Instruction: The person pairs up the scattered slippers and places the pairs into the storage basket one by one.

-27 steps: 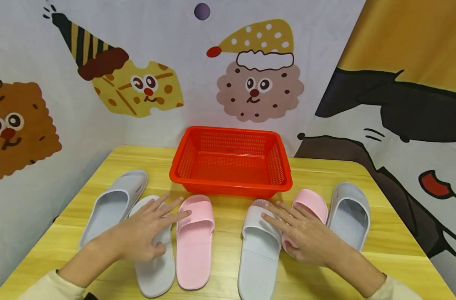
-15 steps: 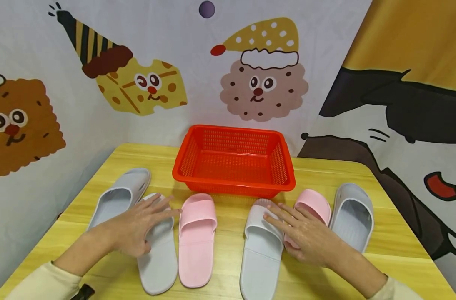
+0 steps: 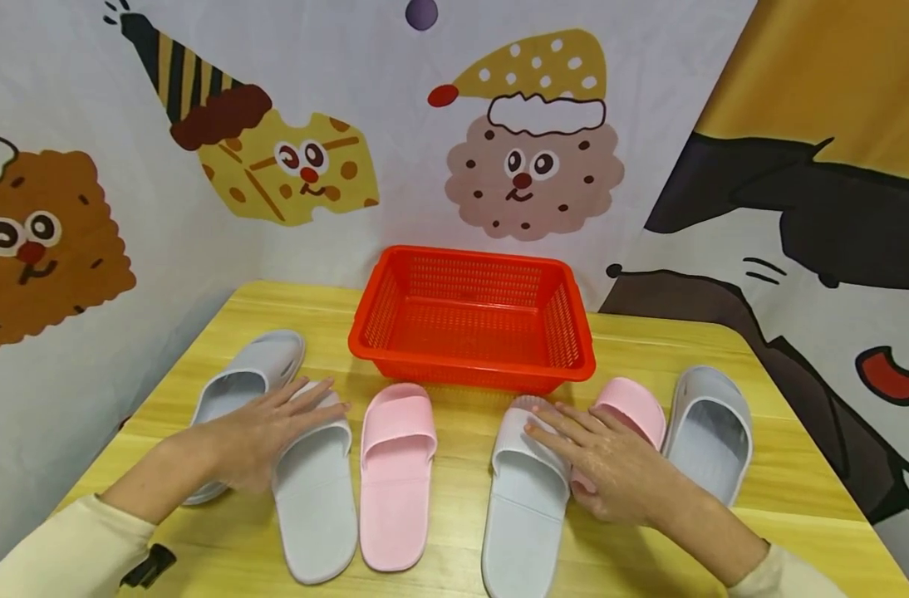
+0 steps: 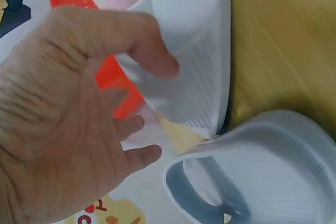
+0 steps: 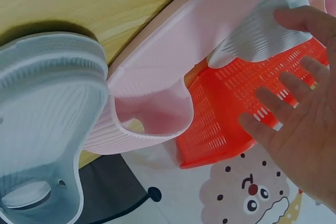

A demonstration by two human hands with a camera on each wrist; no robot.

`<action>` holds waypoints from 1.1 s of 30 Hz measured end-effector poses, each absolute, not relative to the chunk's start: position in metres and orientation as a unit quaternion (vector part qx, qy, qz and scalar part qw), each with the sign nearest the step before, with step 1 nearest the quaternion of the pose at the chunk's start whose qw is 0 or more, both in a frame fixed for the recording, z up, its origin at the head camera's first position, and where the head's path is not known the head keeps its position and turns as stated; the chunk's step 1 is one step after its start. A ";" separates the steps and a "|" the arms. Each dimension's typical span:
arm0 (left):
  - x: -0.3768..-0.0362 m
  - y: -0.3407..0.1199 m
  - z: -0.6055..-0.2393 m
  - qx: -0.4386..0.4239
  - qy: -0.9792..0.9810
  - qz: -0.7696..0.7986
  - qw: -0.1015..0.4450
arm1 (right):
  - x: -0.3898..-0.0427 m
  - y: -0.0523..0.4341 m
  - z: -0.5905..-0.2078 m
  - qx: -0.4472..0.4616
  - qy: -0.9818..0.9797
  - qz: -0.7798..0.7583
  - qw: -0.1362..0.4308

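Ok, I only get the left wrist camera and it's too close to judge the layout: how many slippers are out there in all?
Observer: Head view shows six slippers in one row on the table: grey, white, pink, white, pink, grey.
Operator: And the other hand?
Observer: The right hand lies with straight fingers across the right white slipper and the right pink slipper.
Operator: Anything in the basket?
Observer: No, the red basket is empty, and it stands behind the middle of the row.
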State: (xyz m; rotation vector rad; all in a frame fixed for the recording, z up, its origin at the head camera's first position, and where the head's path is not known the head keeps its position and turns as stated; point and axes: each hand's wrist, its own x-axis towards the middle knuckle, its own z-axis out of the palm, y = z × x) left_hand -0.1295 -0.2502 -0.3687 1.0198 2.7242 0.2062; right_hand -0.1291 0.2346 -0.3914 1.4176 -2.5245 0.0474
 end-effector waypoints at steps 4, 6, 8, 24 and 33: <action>-0.129 -0.249 -0.373 0.353 0.926 0.059 0.124 | -0.132 0.232 -0.391 0.488 -0.864 0.017 0.123; -0.129 -0.247 -0.375 0.356 0.924 0.054 0.131 | -0.133 0.229 -0.391 0.488 -0.865 0.016 0.115; -0.129 -0.246 -0.376 0.354 0.924 0.048 0.138 | -0.135 0.227 -0.389 0.487 -0.867 0.014 0.109; -0.132 -0.245 -0.392 0.398 0.917 -0.005 0.036 | -0.141 0.213 -0.387 0.461 -0.887 -0.006 0.006; -0.130 -0.243 -0.396 0.408 0.913 -0.018 0.016 | -0.141 0.202 -0.386 0.451 -0.890 -0.041 -0.050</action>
